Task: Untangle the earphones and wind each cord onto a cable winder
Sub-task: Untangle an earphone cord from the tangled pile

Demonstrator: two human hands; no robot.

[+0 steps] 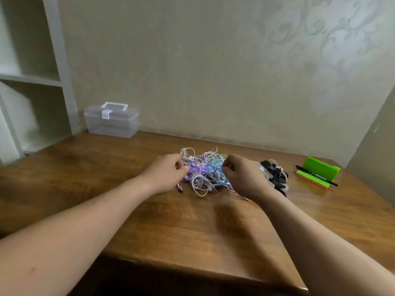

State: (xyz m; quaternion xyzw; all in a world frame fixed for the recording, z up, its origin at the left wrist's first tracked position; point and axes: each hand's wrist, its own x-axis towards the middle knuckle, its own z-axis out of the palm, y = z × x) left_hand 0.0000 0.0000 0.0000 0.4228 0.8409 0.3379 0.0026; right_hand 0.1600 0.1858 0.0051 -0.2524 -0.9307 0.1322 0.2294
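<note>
A tangled heap of earphones (203, 169) with white, purple, blue and green cords lies in the middle of the wooden table (192, 227). My left hand (165, 174) is at the heap's left edge, its fingers curled and pinching purple and white cords. At the heap's right edge my right hand (243, 176) has its fingertips curled onto the blue and green cords. Just behind my right hand lies a pile of black and white cable winders (275, 175), partly hidden by it.
A clear plastic box with a white latch (111, 120) stands at the back left, beside a white shelf unit (32, 77). Green sticky notes (318, 170) and a black pen (316, 176) lie at the right. The table's front edge runs diagonally below my forearms.
</note>
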